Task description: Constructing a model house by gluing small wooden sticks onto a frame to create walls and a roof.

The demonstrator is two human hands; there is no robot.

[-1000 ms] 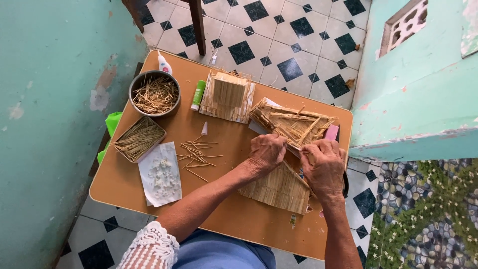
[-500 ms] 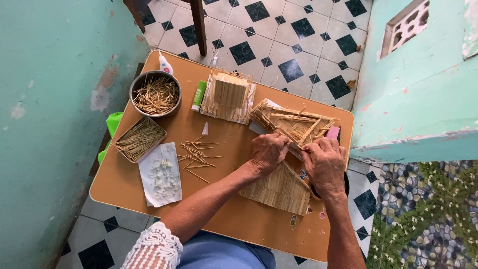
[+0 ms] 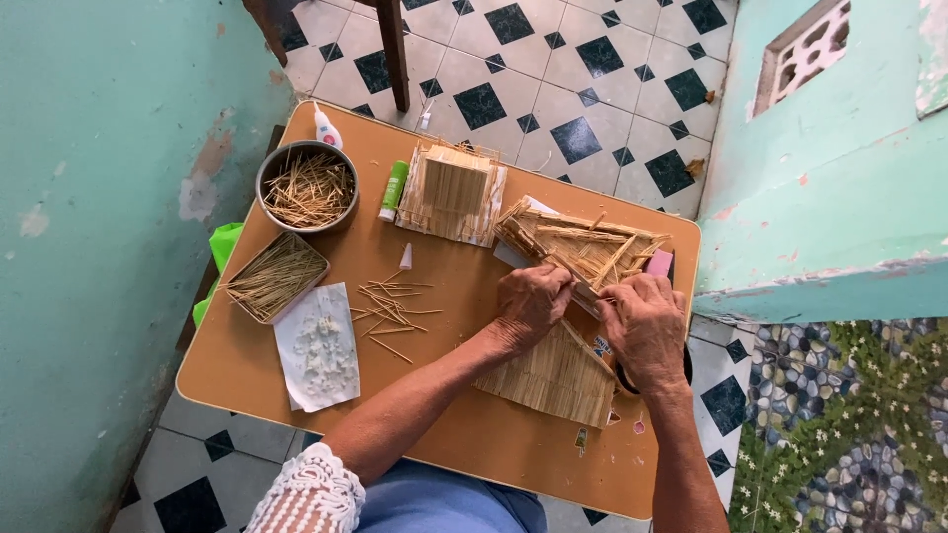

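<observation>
On a small tan table (image 3: pixel 247 355), my left hand (image 3: pixel 531 302) and my right hand (image 3: pixel 644 326) press together on the ridge of a stick-built model roof (image 3: pixel 583 247). Its near slope is a flat panel of packed sticks (image 3: pixel 553 380) below my wrists; the far slope is an open frame of sticks. Both hands grip the structure along the same edge, fingers curled.
A round metal bowl of sticks (image 3: pixel 307 186), a square tray of sticks (image 3: pixel 276 275), loose sticks (image 3: pixel 393 304), a white sheet with glue blobs (image 3: pixel 318 347), a green glue stick (image 3: pixel 395 190), a white glue bottle (image 3: pixel 327 128), another stick panel (image 3: pixel 452 190). A pink block (image 3: pixel 659 263). Chair leg (image 3: pixel 395 54) beyond.
Both hands have shifted slightly along the roof ridge, staying pressed on it. Nothing else on the table moved.
</observation>
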